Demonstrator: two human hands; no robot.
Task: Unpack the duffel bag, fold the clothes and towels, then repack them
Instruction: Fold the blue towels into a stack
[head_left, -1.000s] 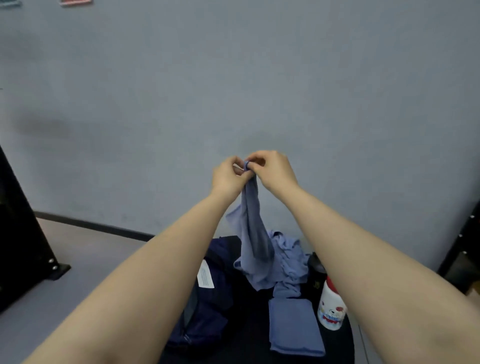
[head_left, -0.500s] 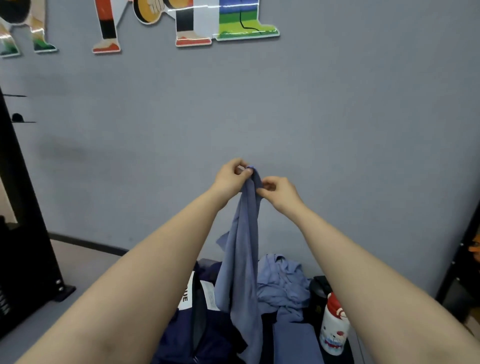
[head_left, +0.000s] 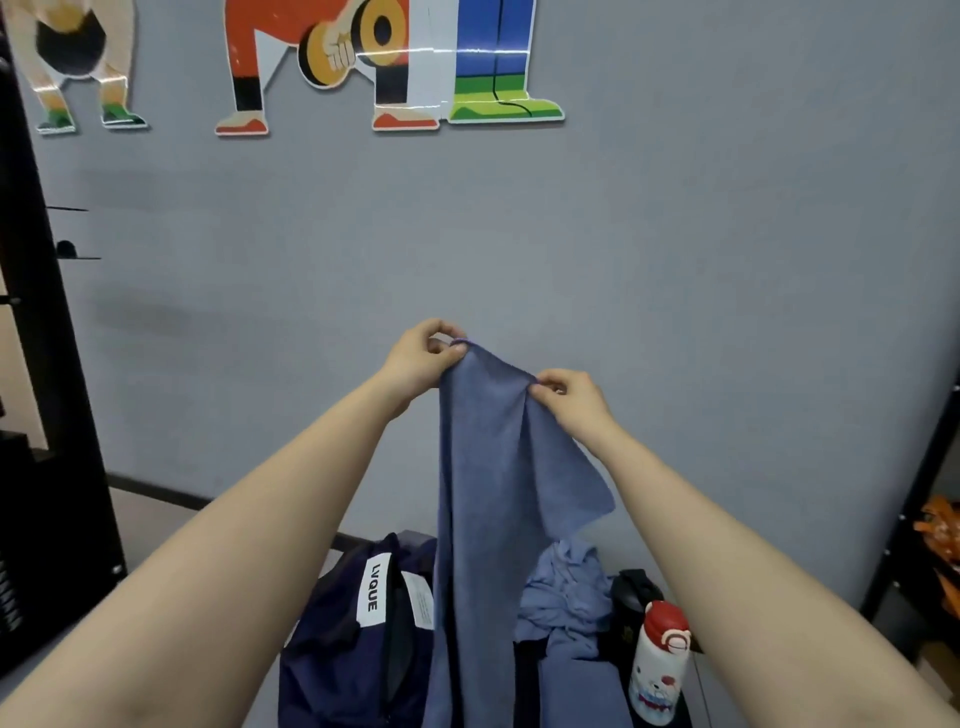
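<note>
your left hand (head_left: 423, 358) pinches the top corner of the blue towel (head_left: 488, 499); your right hand (head_left: 566, 397) pinches the same top edge just to the right and lower. the towel hangs long-axis down over the open navy duffel bag (head_left: 353, 639), which lies nearer your left arm. what's inside it isn't visible.

Even, soft indoor light, moderately bright. White glare streak across the wall decals (head_left: 395, 52) at upper frame. Wide-angle bending at edges; slightly soft overall.

towel (head_left: 483, 519) bottom cut off, bag (head_left: 353, 649) partly hidden
</note>
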